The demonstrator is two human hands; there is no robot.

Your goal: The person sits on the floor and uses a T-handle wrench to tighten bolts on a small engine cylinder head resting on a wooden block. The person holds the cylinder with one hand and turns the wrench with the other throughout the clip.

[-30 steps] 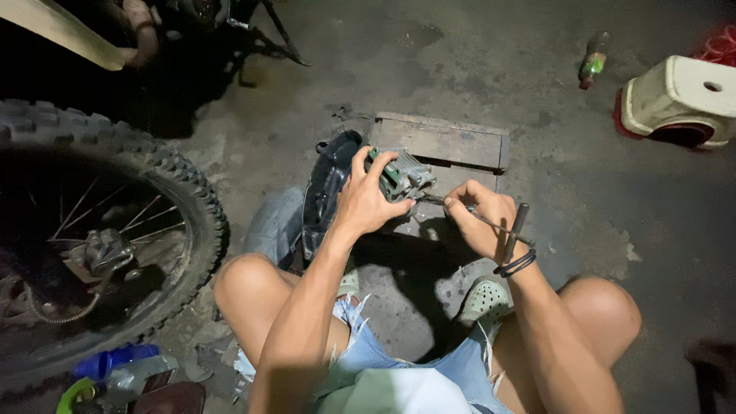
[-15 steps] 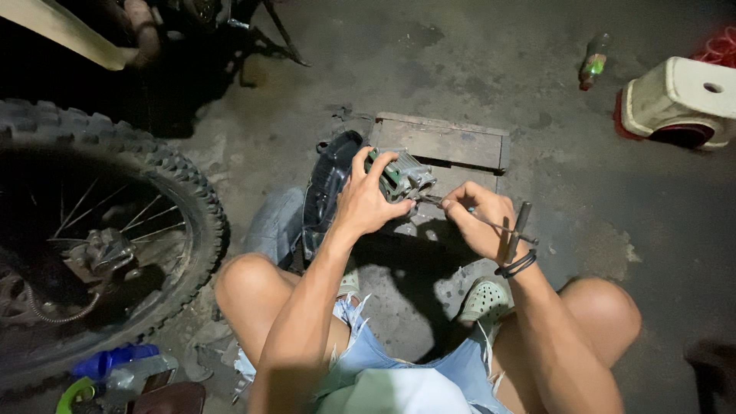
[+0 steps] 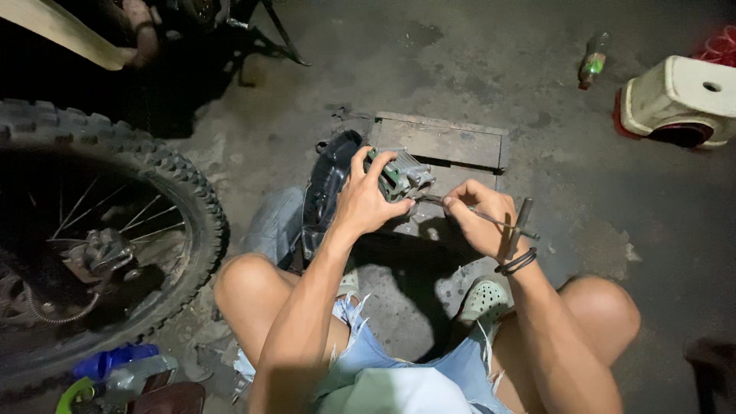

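Observation:
I squat on a concrete floor. My left hand (image 3: pixel 366 201) grips a finned grey-green metal engine part (image 3: pixel 405 176) and holds it steady on the ground. My right hand (image 3: pixel 481 218) holds a T-handle wrench (image 3: pixel 512 224), its shaft pointing left with the tip at the part's right side. A black wristband sits on my right wrist. A black curved plastic cover (image 3: pixel 323 188) lies just left of the part, beside my left hand.
A wooden board (image 3: pixel 445 139) lies beyond the part. A knobby motorcycle wheel (image 3: pixel 107 230) stands at left. An overturned white plastic stool (image 3: pixel 678 100) and a bottle (image 3: pixel 592 61) are at the far right. Blue and green containers (image 3: pixel 107 368) sit at bottom left.
My right hand has shifted slightly on the wrench, turning it a little. My left hand keeps its grip on the engine part.

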